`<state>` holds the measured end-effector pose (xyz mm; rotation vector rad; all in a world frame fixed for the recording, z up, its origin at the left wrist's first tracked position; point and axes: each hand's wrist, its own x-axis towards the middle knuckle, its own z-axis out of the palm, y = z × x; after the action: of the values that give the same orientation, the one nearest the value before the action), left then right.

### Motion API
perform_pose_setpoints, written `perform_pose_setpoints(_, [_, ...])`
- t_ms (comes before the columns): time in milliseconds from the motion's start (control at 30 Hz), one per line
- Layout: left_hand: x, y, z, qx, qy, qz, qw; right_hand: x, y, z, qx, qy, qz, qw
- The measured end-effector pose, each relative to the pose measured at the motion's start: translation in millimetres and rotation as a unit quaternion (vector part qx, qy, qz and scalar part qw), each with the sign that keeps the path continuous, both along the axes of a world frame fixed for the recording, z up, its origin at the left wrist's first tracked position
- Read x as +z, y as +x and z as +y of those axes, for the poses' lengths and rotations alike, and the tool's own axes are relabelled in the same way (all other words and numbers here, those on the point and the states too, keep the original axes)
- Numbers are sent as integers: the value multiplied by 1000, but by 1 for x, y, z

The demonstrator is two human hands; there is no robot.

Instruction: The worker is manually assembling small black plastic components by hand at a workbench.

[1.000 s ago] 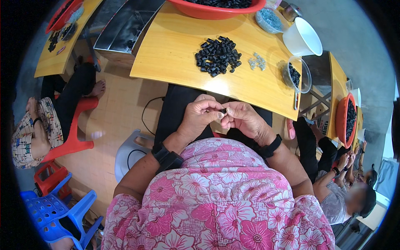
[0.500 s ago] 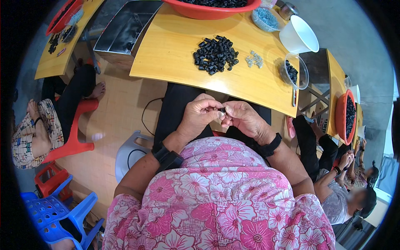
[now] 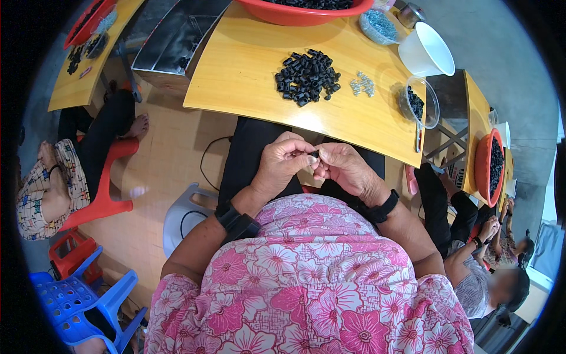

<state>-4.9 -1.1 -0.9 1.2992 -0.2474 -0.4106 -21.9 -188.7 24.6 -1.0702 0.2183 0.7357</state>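
Fingertip to fingertip above my lap, my left hand [image 3: 285, 159] and my right hand [image 3: 344, 165] pinch one small black plastic part [image 3: 315, 154] between them. Fingers cover most of it, so its full shape is hidden. Beyond them on the yellow table [image 3: 236, 76] lies a pile of short black tubular plastic parts [image 3: 306, 78]. A few small clear or silvery pieces [image 3: 362, 84] sit to the right of that pile. A clear round tub [image 3: 433, 106] with more black parts stands near the table's right edge.
At the table's far side are a red basin [image 3: 306, 16] of black parts, a clear bowl [image 3: 379, 27] of small pieces and a white bucket [image 3: 427, 50]. A small tool [image 3: 418, 137] lies by the right edge. Other people sit left and right; a blue chair [image 3: 88, 301] stands lower left.
The view has shifted very slightly, moving the table items a little in the picture. Both hands keep the same pinch on the black part.
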Motion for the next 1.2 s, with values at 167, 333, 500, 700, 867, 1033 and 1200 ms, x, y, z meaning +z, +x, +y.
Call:
perform_pose_setpoints(167, [-3,0,1,2,-24,19,1000,2,0,2,-7,16,20,1000])
perform_pose_setpoints(333, [2,0,1,4,-18,8,1000,-2,2,-4,9,-6,14,1000])
perform_pose_setpoints(500, [-3,-1,2,3,0,-3,1000,10,0,3,-51,-119,-59,990])
perform_pose_setpoints(700, [1,-4,0,-20,-77,94,992,8,-3,7,-84,-184,-168,965])
perform_pose_setpoints(867, [2,-5,1,-20,-92,108,990,7,-9,14,-129,-191,-194,954])
perform_pose_setpoints(1033, [1,-6,4,-21,-72,110,991,6,-13,18,-133,-234,-253,929])
perform_pose_setpoints(1200, [0,-7,3,-19,-67,103,992,9,-18,22,-137,-294,-329,887])
